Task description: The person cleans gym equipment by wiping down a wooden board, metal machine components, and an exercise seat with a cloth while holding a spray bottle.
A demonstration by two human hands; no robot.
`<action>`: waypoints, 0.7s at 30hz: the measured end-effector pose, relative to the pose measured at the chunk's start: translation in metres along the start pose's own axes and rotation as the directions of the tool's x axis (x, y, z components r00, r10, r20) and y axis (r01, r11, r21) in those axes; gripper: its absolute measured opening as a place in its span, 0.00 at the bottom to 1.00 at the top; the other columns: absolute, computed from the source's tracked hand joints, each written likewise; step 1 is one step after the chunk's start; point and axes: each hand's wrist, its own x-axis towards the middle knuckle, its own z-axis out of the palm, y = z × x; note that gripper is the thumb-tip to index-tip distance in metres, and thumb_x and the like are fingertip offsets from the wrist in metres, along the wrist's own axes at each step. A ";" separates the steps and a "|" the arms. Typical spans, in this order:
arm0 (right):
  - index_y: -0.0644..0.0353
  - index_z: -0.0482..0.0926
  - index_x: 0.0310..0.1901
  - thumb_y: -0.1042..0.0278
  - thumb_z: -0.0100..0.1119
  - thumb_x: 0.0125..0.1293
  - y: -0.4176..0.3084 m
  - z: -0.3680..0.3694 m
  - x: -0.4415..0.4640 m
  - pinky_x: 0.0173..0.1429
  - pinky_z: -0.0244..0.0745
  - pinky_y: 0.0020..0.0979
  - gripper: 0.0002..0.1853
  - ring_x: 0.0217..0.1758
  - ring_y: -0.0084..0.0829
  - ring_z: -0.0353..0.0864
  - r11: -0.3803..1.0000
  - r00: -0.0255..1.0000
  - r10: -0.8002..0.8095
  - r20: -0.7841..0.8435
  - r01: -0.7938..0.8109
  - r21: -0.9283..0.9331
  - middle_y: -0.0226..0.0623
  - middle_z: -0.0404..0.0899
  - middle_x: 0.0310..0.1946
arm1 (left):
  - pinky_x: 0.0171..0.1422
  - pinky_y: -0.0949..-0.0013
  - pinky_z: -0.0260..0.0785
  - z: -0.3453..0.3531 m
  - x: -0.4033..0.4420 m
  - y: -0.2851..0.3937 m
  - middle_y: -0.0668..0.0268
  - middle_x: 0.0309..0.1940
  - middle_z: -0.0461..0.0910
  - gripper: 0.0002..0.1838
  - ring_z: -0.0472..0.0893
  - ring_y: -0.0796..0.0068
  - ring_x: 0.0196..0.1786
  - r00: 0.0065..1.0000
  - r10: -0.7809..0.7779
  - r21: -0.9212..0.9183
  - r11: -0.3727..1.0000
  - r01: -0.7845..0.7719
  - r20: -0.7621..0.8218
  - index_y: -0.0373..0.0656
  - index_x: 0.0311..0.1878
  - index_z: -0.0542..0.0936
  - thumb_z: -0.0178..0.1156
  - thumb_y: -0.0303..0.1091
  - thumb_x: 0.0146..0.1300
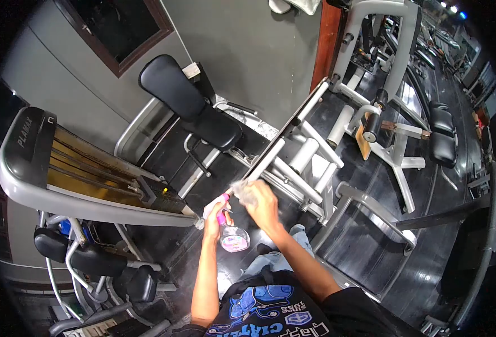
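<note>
Near the middle of the head view, my left hand (213,224) is closed round the neck of a clear spray bottle (234,239) with a pink and white trigger head. The bottle hangs upright below the hand and has a colourful label. Just right of it, my right hand (263,206) grips a pale, crumpled cloth (243,191), slightly blurred. The cloth is close to the bottle's nozzle; whether they touch is unclear. White tubes of a machine frame (303,182) lie just beyond my right hand.
A black padded seat machine (217,129) stands against the grey wall ahead. To the left is a weight-stack machine (29,140) marked PLAMAX, with black pads below it. Grey-framed machines and a low metal frame (374,210) occupy the right, on dark flooring.
</note>
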 end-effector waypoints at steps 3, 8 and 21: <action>0.51 0.82 0.45 0.76 0.71 0.44 -0.004 -0.005 -0.011 0.49 0.81 0.38 0.23 0.48 0.39 0.80 0.964 0.927 -0.263 0.266 0.265 0.030 0.34 0.80 0.49 | 0.23 0.71 0.72 0.001 -0.002 -0.006 0.66 0.32 0.76 0.22 0.75 0.77 0.16 0.997 0.072 0.031 0.997 -0.071 -0.010 0.33 0.59 0.77 0.54 0.39 0.67; 0.45 0.82 0.48 0.78 0.67 0.42 0.027 -0.020 0.018 0.52 0.80 0.38 0.27 0.54 0.40 0.77 0.956 0.937 -0.213 0.278 0.259 -0.140 0.31 0.78 0.52 | 0.22 0.75 0.71 0.006 -0.007 0.004 0.65 0.36 0.79 0.21 0.75 0.77 0.16 0.983 0.180 0.191 0.967 -0.172 -0.026 0.35 0.59 0.78 0.53 0.38 0.69; 0.45 0.83 0.47 0.75 0.71 0.42 0.023 -0.013 -0.007 0.53 0.81 0.38 0.25 0.53 0.39 0.78 0.959 0.899 -0.263 0.349 0.285 -0.012 0.32 0.79 0.50 | 0.22 0.73 0.70 0.003 -0.007 -0.002 0.62 0.43 0.80 0.24 0.75 0.77 0.17 0.978 0.195 0.275 0.946 -0.169 -0.070 0.34 0.57 0.79 0.52 0.43 0.69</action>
